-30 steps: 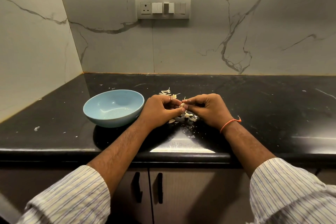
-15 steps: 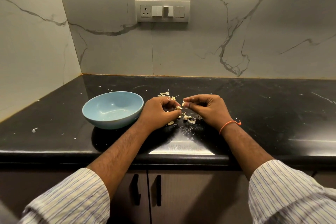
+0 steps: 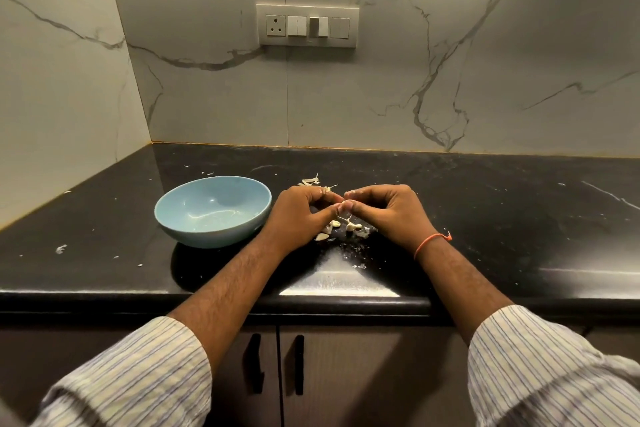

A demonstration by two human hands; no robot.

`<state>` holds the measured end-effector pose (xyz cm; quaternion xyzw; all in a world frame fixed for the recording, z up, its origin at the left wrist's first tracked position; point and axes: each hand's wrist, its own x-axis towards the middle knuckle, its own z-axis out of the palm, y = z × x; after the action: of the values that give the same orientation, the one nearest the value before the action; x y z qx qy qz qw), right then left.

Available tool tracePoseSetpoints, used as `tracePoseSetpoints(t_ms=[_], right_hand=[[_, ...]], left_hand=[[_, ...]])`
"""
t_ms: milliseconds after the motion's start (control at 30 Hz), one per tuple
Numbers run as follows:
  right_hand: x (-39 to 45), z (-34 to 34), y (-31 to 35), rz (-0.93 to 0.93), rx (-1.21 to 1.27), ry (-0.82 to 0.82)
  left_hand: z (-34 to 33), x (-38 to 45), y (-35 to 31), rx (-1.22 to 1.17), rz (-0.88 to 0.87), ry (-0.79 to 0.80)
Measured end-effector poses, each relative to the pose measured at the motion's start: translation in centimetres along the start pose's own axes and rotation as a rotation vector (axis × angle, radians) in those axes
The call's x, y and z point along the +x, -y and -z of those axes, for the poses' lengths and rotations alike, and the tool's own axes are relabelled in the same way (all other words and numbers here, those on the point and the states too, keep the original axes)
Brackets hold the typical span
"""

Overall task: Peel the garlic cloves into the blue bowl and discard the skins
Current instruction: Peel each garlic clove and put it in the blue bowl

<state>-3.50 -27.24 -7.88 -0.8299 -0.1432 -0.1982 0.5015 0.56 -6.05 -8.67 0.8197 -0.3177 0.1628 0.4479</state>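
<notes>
Together, both hands' fingers (image 3: 341, 207) pinching garlic clove (image 3: 347, 193), blue bowl (image 3: 212, 211) beside

Readable text: none was visible.
Switch panel (image 3: 307, 25): carried no legible lettering, brand or numbers.
Blue bowl (image 3: 194, 218): showed no label or mark.
Countertop (image 3: 502, 218): bore no writing.
Cabinet doors (image 3: 346, 374): bore no sign or label.

Glossy black stone counter (image 3: 485, 218), smooth blue bowl (image 3: 180, 218), veined marble wall (image 3: 381, 97).
</notes>
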Motion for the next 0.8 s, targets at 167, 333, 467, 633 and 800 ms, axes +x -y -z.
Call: tracePoseSetpoints(t_ms=[167,333,467,633,800], right_hand=[[0.5,0.4,1.1,-0.071,-0.116,0.046],[0.7,3.6,3.4,-0.011,-0.505,0.183],[0.3,6.3,4.7,0.113,-0.694,0.171],[-0.7,5.8,3.8,0.230,-0.919,0.255],[-0.9,5.2,3.6,0.282,-1.022,0.303]], left_hand=[[-0.1,-0.1,-0.1,-0.002,-0.028,-0.034],[-0.2,-0.1,0.0,-0.012,-0.022,-0.056],[-0.2,-0.1,-0.1,0.003,-0.042,-0.051],[-0.2,-0.4,-0.3,0.025,-0.052,-0.102],[-0.3,-0.4,-0.3,0.043,-0.053,-0.148]])
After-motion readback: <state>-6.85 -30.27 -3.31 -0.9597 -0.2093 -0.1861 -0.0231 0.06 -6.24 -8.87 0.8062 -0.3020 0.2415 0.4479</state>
